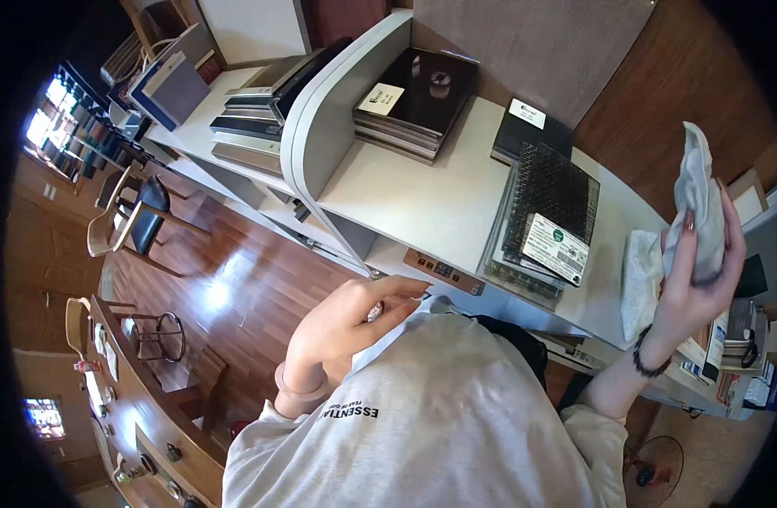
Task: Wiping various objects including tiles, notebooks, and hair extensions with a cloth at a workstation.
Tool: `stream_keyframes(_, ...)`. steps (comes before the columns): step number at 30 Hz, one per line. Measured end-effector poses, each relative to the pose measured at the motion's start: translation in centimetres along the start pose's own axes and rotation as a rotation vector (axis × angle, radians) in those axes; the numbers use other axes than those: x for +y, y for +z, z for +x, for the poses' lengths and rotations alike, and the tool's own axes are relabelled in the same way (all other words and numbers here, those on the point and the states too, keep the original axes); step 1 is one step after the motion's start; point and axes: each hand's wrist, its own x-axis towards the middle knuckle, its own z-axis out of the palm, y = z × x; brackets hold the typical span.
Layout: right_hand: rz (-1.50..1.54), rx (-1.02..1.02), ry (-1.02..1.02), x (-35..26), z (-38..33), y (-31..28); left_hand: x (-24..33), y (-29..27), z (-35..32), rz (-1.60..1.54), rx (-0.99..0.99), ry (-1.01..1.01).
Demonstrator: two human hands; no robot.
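Observation:
At the right, my right hand (702,262) is raised over the end of the counter, its fingers closed around a crumpled white cloth (696,169). The cloth stands up above the fingertips and has greyish patches. Just left of that hand, another white cloth (642,288) lies folded on the counter edge. My left hand (346,317) is in front of my body beside the shirt hem, with its fingers bent inward. A small shiny patterned bit shows between those fingers; what it is cannot be made out.
Sample boards with a dark mesh sheet (562,199) are stacked on the white counter (431,203). Behind them are a black board (532,131) and a pile of glossy dark panels (418,97). A curved divider (308,118) rises at left. Chairs (151,212) and a fan (653,470) stand on the floor.

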Motion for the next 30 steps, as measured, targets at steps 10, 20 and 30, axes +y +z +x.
stream_keyframes(10, -0.271, -0.423, 0.117, -6.7, -8.4, 19.4, -2.2, -8.8, -1.3, -0.017, -0.313, 0.034)
stream_keyframes(20, -0.358, -0.572, 0.205, -10.4, -12.4, 18.6, -5.1, -15.0, -0.2, -0.13, -0.532, 0.159)
stream_keyframes(30, -0.071, -0.445, 0.55, -12.6, -11.4, 16.1, -6.4, -17.3, 0.7, -0.207, -0.804, 0.264)
